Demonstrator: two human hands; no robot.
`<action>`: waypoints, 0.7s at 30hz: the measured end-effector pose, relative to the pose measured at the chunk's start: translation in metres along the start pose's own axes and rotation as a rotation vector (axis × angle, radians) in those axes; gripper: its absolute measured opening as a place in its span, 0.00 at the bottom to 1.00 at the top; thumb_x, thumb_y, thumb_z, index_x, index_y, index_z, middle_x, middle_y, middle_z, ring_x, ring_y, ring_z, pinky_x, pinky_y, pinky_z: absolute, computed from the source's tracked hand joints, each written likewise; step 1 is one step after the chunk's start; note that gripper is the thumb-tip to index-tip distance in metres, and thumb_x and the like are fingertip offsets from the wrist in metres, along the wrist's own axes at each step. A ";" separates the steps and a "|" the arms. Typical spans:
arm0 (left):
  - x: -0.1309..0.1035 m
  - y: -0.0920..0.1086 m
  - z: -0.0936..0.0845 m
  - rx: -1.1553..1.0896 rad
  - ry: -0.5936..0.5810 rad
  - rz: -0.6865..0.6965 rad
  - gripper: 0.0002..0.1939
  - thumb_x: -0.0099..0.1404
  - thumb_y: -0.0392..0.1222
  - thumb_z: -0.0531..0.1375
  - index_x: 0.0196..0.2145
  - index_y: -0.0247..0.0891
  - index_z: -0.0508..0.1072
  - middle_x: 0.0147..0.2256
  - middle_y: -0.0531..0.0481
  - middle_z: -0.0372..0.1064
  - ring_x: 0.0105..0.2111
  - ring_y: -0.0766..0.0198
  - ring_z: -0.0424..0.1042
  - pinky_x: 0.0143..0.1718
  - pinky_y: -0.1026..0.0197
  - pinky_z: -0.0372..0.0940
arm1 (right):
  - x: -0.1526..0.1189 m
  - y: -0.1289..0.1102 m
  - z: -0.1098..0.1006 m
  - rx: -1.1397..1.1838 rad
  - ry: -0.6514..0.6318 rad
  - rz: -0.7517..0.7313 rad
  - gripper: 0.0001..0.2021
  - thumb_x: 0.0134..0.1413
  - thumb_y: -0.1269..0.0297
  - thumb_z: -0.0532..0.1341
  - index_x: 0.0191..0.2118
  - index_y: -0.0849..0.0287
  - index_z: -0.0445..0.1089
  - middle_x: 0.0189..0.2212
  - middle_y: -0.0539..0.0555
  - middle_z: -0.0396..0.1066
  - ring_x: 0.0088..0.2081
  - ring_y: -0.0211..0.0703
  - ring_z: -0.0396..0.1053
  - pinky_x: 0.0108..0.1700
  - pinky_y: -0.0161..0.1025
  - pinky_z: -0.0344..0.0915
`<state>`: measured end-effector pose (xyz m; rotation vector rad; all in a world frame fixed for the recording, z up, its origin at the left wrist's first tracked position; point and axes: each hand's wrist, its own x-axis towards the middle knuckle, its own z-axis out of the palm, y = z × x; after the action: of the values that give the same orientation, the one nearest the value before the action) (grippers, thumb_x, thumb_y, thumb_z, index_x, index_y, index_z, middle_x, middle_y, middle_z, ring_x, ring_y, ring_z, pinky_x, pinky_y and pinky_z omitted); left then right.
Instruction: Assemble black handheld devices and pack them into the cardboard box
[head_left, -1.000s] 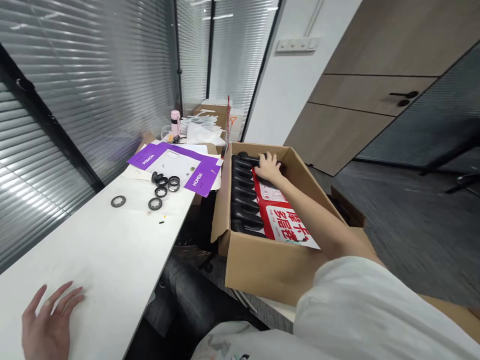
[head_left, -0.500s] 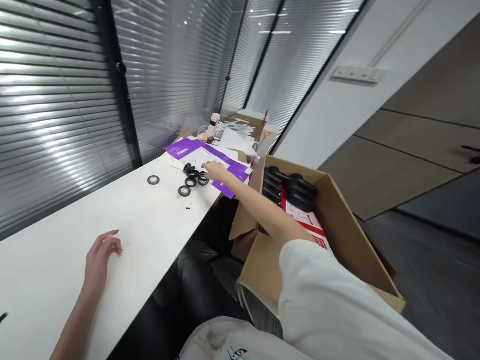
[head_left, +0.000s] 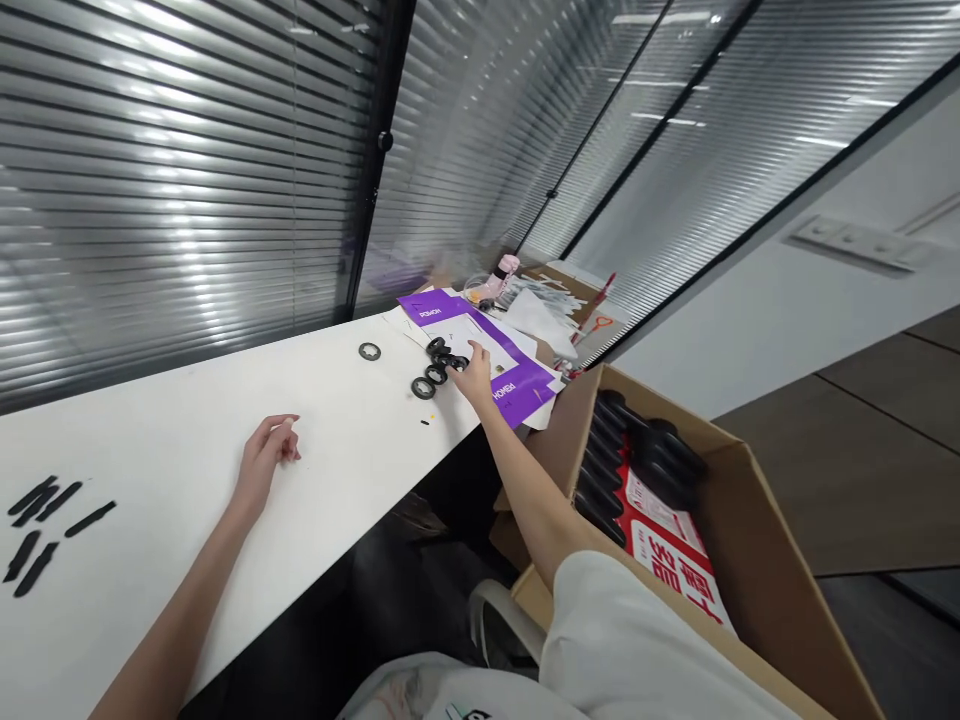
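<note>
My left hand (head_left: pixel 270 455) rests on the white table (head_left: pixel 330 480) with its fingers loosely curled and somewhat apart; I see nothing in it. Farther along the table, my right hand (head_left: pixel 474 378) reaches to a small cluster of black notched rings. Its thumb is at the nearest ring (head_left: pixel 458 362), while the index finger stands away from it. Other black rings, such as the one in front (head_left: pixel 423 387), lie overlapping beside the hand. A single flat ring (head_left: pixel 370 351) lies apart to the left. Tiny black (head_left: pixel 424 422) and orange bits lie in front of the cluster.
Several black strips (head_left: pixel 46 500) lie at the table's left. Behind my right hand are purple-and-white printed sheets (head_left: pixel 525 385), a pink bottle (head_left: pixel 504 268) and papers. An open cardboard box (head_left: pixel 780 530) with black handled parts (head_left: pixel 660 460) stands at right. Blinds (head_left: pixel 187 200) border the table.
The view has swung left, bringing the black strips into sight. My right hand has come down to the rings, its thumb now at one. My left hand stays on the table.
</note>
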<state>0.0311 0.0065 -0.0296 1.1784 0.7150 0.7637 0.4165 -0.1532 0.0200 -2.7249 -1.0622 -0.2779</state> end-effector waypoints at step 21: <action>0.010 0.005 -0.031 0.030 -0.005 0.039 0.40 0.46 0.66 0.80 0.48 0.36 0.84 0.53 0.35 0.81 0.48 0.47 0.81 0.50 0.50 0.74 | -0.124 -0.237 0.066 1.579 -0.383 -0.452 0.30 0.45 0.41 0.81 0.53 0.45 0.80 0.54 0.57 0.71 0.67 0.58 0.69 0.74 0.61 0.66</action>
<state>0.0108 0.0321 -0.0330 1.2238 0.7037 0.7845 0.1718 -0.0452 -0.0460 -1.1124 -1.1596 0.7431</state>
